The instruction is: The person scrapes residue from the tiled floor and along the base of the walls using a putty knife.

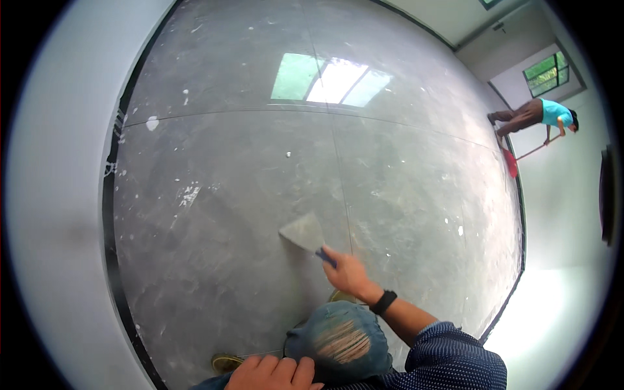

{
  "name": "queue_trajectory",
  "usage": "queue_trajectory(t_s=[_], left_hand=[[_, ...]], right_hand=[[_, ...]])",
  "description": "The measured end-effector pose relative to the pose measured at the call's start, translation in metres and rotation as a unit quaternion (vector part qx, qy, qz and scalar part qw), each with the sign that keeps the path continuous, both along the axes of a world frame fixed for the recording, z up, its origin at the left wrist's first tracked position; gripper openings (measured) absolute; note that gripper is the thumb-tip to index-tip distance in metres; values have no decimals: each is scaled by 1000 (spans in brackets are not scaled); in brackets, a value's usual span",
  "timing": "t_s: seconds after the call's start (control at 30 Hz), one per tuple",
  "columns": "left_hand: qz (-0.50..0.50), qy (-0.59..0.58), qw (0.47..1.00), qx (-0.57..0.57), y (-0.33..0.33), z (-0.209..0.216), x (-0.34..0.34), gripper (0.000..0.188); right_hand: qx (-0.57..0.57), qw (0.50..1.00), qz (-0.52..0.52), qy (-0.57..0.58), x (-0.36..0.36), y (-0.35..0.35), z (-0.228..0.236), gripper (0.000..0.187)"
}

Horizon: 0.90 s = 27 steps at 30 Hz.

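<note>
My right hand (pixel 349 273), with a black band round its wrist, is closed round the dark blue handle of a putty knife (pixel 303 232). The wide, pale blade points to the far left, close over the grey floor (pixel 240 188); I cannot tell whether its edge touches. At the lower edge, my left hand (pixel 272 373) lies over my leg beside the ripped jeans knee (pixel 344 338), fingers stretched out and holding nothing. A small white lump (pixel 288 155) sits on the floor beyond the blade, and white smears (pixel 189 195) mark it to the left.
Along the left wall runs a black skirting strip (pixel 112 253). At the far right another person (pixel 536 118) in a turquoise shirt bends over, holding a long-handled red tool (pixel 510 162) near the wall. White spots (pixel 152 123) dot the floor, and thin joint lines cross it.
</note>
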<state>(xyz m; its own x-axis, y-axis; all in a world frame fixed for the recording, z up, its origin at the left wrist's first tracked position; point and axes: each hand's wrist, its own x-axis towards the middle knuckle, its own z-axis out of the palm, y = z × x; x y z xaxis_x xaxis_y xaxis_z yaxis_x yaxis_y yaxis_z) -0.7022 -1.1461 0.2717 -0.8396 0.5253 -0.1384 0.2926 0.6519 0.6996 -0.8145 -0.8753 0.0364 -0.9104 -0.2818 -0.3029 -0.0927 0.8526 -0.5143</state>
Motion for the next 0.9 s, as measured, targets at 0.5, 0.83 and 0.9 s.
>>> queue_trajectory(t_s=[0.5, 0.83, 0.9], left_hand=[[-192, -63, 978, 45, 42, -20, -25, 33], [-86, -86, 993, -2, 54, -31, -16, 31], [-83, -83, 993, -12, 64, -23, -19, 31]], right_hand=[[-70, 963, -261, -21, 44, 98, 26, 42], [-32, 913, -399, 79, 136, 199, -36, 40], [-57, 913, -401, 53, 66, 216, -31, 38]])
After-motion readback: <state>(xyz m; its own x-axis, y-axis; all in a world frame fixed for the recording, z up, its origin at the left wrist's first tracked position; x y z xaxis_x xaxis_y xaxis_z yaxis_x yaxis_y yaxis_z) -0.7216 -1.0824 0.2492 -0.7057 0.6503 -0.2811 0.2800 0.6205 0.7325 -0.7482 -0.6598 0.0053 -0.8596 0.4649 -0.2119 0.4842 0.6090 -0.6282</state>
